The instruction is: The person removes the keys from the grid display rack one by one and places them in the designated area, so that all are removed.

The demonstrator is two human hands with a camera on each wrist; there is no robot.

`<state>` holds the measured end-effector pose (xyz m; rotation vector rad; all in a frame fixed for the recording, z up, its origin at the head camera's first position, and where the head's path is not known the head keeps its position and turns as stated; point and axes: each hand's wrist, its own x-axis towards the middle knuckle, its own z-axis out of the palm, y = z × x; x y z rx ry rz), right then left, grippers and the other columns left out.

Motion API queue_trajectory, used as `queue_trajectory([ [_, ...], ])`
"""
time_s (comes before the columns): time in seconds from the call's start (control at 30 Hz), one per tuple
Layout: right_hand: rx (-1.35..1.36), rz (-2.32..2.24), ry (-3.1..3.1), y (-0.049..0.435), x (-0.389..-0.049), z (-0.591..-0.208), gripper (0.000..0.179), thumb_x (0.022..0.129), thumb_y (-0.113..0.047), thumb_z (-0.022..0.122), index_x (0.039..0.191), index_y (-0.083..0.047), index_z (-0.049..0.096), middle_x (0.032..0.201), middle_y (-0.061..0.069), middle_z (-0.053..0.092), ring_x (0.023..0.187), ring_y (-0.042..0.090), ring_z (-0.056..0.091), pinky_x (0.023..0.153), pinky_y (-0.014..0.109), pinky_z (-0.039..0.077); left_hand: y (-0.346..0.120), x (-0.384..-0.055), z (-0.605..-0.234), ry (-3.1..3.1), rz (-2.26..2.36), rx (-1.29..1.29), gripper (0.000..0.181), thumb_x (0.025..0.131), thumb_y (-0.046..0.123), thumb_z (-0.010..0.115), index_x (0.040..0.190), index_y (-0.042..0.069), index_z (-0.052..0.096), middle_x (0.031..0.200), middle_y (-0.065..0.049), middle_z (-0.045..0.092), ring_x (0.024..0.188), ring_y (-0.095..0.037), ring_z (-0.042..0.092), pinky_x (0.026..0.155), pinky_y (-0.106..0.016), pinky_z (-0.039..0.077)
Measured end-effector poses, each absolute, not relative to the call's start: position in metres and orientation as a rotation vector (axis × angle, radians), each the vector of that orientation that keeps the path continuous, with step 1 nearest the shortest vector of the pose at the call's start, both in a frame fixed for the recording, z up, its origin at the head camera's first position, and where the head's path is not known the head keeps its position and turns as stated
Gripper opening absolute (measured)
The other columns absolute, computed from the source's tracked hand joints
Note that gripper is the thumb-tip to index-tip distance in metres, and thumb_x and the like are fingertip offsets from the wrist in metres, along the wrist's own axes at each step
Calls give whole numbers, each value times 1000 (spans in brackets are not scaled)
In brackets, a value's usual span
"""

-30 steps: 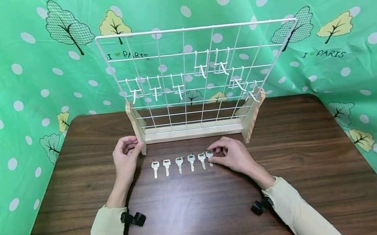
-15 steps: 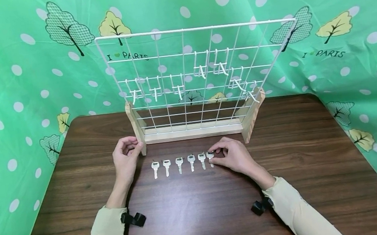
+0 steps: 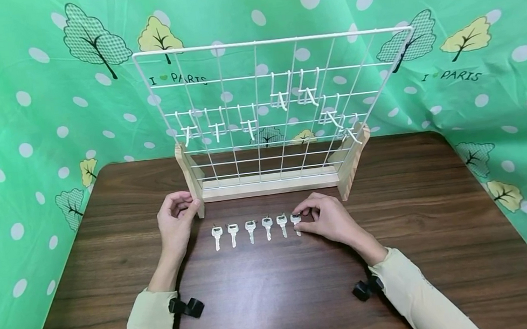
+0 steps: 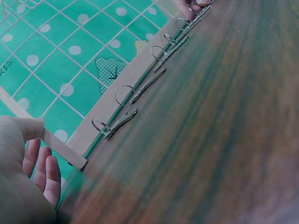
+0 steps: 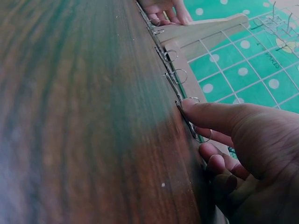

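Observation:
A row of several silver keys [image 3: 251, 231] with small rings lies on the wooden table [image 3: 270, 305] in front of a white wire grid rack. At the row's right end my right hand [image 3: 326, 217] pinches the last key [image 3: 296, 219] between thumb and fingers, partly covering it. The right wrist view shows my thumb [image 5: 210, 113] on that key, its ring [image 5: 204, 136] standing up by my fingers. My left hand [image 3: 174, 218] holds the front of the rack's left wooden leg [image 3: 201, 207], the thumb overlapping it and the other fingers loosely curled.
Several white double-pronged hooks [image 3: 249, 125] hang at different heights on the wire grid [image 3: 254, 42]. A pale wooden bar [image 3: 271, 187] joins the left leg to the right leg [image 3: 354, 159]. Green patterned cloth [image 3: 480, 96] surrounds the table at back and sides.
My right hand has slid slightly to the right with the last key, widening its gap from the neighbouring key. The left hand stays at the rack's leg.

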<state>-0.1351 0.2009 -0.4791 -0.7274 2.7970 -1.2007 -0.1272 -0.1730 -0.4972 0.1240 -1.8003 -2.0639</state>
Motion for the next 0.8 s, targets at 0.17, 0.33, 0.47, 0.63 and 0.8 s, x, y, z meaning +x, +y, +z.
queue_trajectory([
  [0.17, -714, -1197, 2788, 201, -135, -479, 29, 79, -13, 102, 103, -16, 86, 88, -3, 68, 67, 8, 52, 62, 22, 43, -173, -127, -497, -1790, -2073, 122, 29, 93, -22, 74, 118, -23, 60, 96, 6, 71, 89, -8, 66, 77, -15, 57],
  [0.33, -679, -1219, 2772, 201, -135, -479, 29, 80, -12, 102, 105, -15, 86, 89, -1, 68, 66, 8, 51, 61, 22, 43, -173, -127, -497, -1792, -2073, 118, 28, 93, -21, 74, 117, -22, 60, 97, 5, 71, 90, -8, 67, 78, -16, 57],
  [0.47, -640, -1257, 2754, 201, -135, -480, 29, 82, -12, 101, 107, -14, 86, 89, 0, 68, 66, 8, 51, 61, 22, 42, -173, -127, -496, -1792, -2073, 117, 29, 93, -22, 74, 118, -22, 60, 97, 5, 71, 90, -8, 67, 78, -16, 57],
  [0.63, -607, -1302, 2743, 201, -135, -481, 25, 84, -12, 99, 106, -13, 86, 89, 1, 69, 67, 9, 52, 61, 20, 42, -173, -127, -496, -1795, -2071, 118, 29, 92, -22, 74, 117, -23, 60, 97, 5, 71, 90, -8, 67, 79, -15, 57],
  [0.8, -606, -1341, 2755, 200, -136, -480, 22, 86, -10, 97, 105, -13, 86, 87, 1, 69, 68, 10, 54, 61, 19, 43, -172, -128, -496, -1791, -2073, 121, 28, 92, -22, 74, 117, -22, 60, 96, 6, 71, 90, -8, 66, 78, -15, 57],
])
